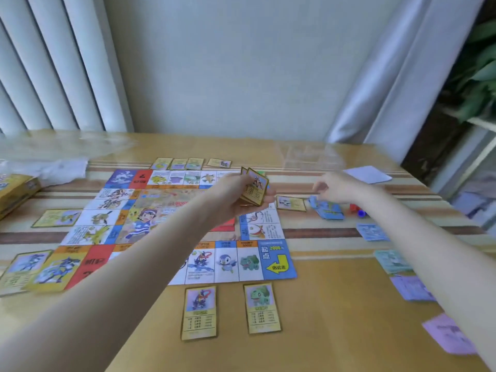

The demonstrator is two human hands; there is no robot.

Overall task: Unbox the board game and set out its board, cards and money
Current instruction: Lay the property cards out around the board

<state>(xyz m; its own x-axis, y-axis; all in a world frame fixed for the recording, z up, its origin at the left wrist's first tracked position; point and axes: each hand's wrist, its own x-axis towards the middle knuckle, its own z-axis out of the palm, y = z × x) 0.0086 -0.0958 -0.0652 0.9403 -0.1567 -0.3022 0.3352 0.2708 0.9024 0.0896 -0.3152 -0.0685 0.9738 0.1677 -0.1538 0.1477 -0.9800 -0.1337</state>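
Two yellow cards [230,310] are laid on the desk [335,304] below the board [171,221], probably matching its squares. A card stack [254,187] is gripped by the left hand [239,196]; the right hand [336,187], fingers curled, hovers beside a placed card [291,203], its grip unclear.

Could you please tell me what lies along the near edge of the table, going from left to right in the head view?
Yellow card at the board's left corner → yellow card with a blue creature → yellow card with a green creature → purple paper note.
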